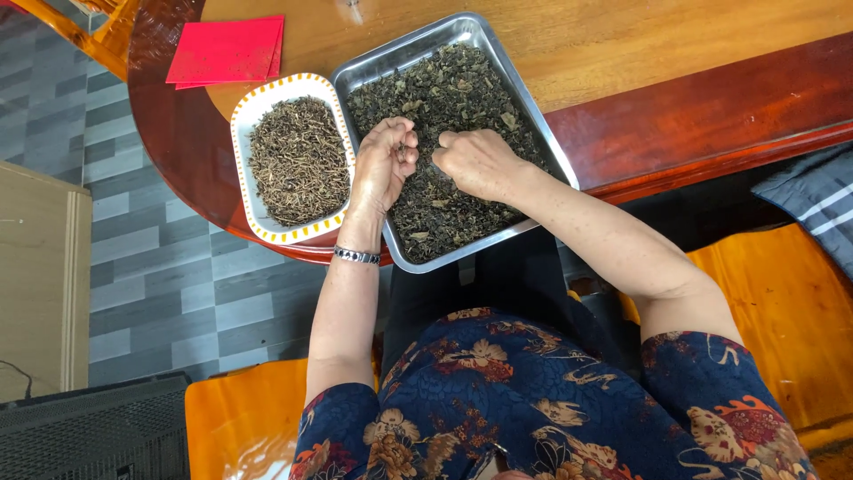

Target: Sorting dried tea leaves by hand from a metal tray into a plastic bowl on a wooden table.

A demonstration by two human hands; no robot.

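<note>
A steel tray (533, 114) full of dark dried leaves (458, 93) sits on the wooden table. Both of my hands rest on the leaves in the tray's middle. My left hand (384, 164) has its fingers curled and pinched on a small bit of leaf. My right hand (478, 162), beside it, also pinches into the leaves with bent fingers. A white dish with a yellow-dashed rim (258, 107) stands left of the tray, touching it, and holds thin dried stems (298, 160).
Red paper envelopes (227, 52) lie on the table behind the dish. The table's dark red edge (711, 116) curves past the tray. Orange wooden seating (782, 311) is below, a grey striped cloth (813, 200) at right, a black speaker (89, 431) at lower left.
</note>
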